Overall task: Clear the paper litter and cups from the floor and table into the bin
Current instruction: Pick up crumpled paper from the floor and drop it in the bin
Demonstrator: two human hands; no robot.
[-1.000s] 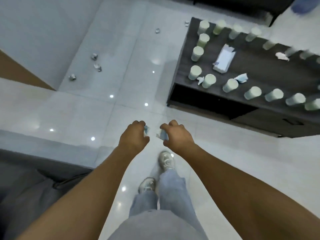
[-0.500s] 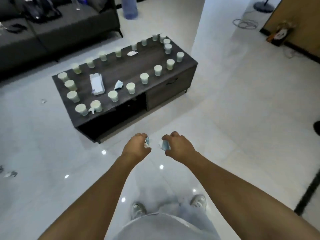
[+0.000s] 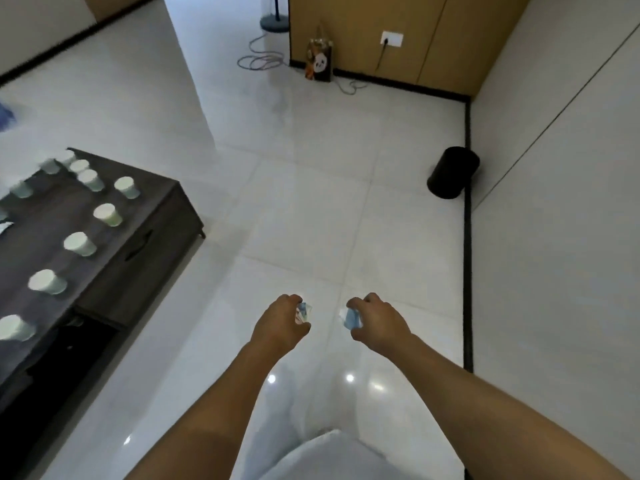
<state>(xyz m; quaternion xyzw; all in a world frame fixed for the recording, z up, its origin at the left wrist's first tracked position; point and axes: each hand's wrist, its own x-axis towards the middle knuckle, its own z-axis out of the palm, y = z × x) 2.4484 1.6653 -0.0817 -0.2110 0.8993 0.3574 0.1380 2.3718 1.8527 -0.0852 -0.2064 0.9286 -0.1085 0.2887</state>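
Above tiles, hands (image 3: 277, 323) (image 3: 379, 323) clutching paper (image 3: 350, 318)

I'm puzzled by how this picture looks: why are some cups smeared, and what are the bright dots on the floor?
Head view: the cups at the table's far left edge are motion-blurred, the nearer cup sharper; the dots are lamp glare on glossy tiles; the wide lens bends the wall's black skirting; both hands and their paper scraps look fairly crisp.

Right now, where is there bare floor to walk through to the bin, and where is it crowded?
The white tiles between the hands and the black bin by the right wall are bare. The dark table on the left is crowded with paper cups. A loose cable clutters the far floor near the wooden panel.
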